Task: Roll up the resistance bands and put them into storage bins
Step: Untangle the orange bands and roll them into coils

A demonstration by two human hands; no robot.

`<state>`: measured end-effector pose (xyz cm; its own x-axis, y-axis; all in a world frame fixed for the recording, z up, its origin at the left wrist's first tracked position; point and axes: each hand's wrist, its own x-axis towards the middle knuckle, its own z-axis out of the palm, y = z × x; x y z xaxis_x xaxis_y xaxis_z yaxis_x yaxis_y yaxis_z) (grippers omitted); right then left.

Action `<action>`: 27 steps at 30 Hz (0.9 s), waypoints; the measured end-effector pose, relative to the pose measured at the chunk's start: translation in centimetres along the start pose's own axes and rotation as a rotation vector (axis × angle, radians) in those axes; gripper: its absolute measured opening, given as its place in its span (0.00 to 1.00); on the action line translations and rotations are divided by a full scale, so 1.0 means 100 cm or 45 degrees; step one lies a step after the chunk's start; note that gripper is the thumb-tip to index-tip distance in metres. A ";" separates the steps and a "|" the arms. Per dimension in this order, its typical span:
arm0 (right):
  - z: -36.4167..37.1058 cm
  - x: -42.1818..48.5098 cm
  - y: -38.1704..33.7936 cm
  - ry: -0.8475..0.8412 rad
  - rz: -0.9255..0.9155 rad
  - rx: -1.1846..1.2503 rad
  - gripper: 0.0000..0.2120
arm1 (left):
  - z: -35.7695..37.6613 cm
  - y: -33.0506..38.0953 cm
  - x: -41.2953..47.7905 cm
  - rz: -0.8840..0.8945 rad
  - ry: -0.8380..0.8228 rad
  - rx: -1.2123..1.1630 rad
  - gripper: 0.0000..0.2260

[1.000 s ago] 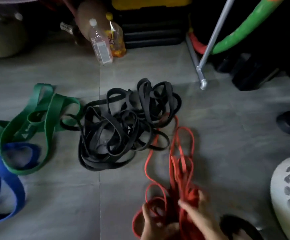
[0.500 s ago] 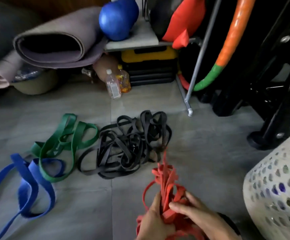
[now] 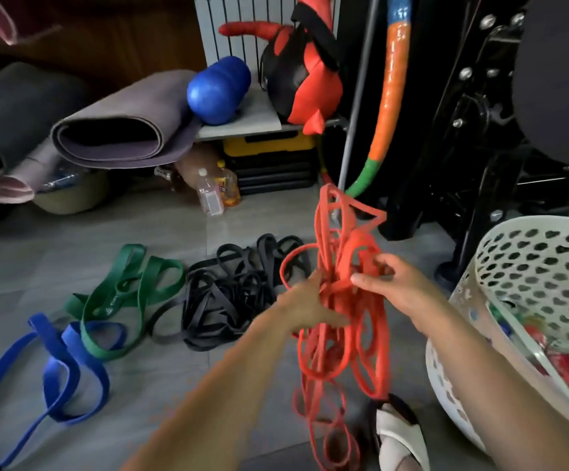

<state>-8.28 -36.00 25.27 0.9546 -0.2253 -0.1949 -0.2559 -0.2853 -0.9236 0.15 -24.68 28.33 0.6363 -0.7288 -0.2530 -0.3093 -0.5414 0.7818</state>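
Currently, curled fingers [image 3: 364, 279] of the left hand [image 3: 305, 305] and right hand [image 3: 391, 283] are wrapped around tangled red bands [image 3: 352, 246], beside the white bin [image 3: 527, 226]. On the floor [image 3: 208, 385], black bands [image 3: 228, 294], green bands [image 3: 123, 290] and blue bands [image 3: 59, 355] are left unrolled.

The red bands [image 3: 347, 266] look matt and rubbery, and so do the black bands [image 3: 228, 300], the green band [image 3: 123, 294] and the blue band [image 3: 59, 351]. They lie on the floor [image 3: 38, 260], smooth grey tile with a faint sheen. The basket [image 3: 531, 263] is white moulded plastic, pierced all over. The bottle [image 3: 210, 195] is clear plastic, the blue ball [image 3: 218, 90] glossy, the rolled mat [image 3: 123, 130] soft, matt foam, the pole [image 3: 356, 96] bare metal.
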 end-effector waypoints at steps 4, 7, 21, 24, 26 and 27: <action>-0.002 0.018 0.050 -0.007 0.166 -0.345 0.15 | 0.040 -0.077 -0.108 -0.447 -0.147 0.225 0.24; 0.004 0.015 0.083 0.016 0.388 -0.264 0.15 | 0.041 -0.097 -0.142 -0.647 -0.264 0.149 0.29; -0.010 -0.015 -0.028 0.294 -0.161 0.093 0.12 | -0.004 -0.071 -0.282 -0.624 0.033 0.053 0.26; -0.008 -0.035 -0.060 0.281 -0.415 0.007 0.10 | -0.002 -0.061 -0.294 -0.567 0.092 -0.020 0.25; 0.000 -0.050 -0.082 0.179 -0.521 0.038 0.08 | 0.000 -0.060 -0.301 -0.538 0.161 -0.085 0.23; 0.007 -0.057 -0.092 0.113 -0.552 0.008 0.07 | 0.001 -0.060 -0.303 -0.518 0.202 -0.122 0.21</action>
<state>-11.28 -31.49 34.63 0.9567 -0.1649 0.2396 0.1664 -0.3654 -0.9159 -17.36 0.63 31.20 0.7954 -0.3873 -0.4662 0.0505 -0.7242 0.6878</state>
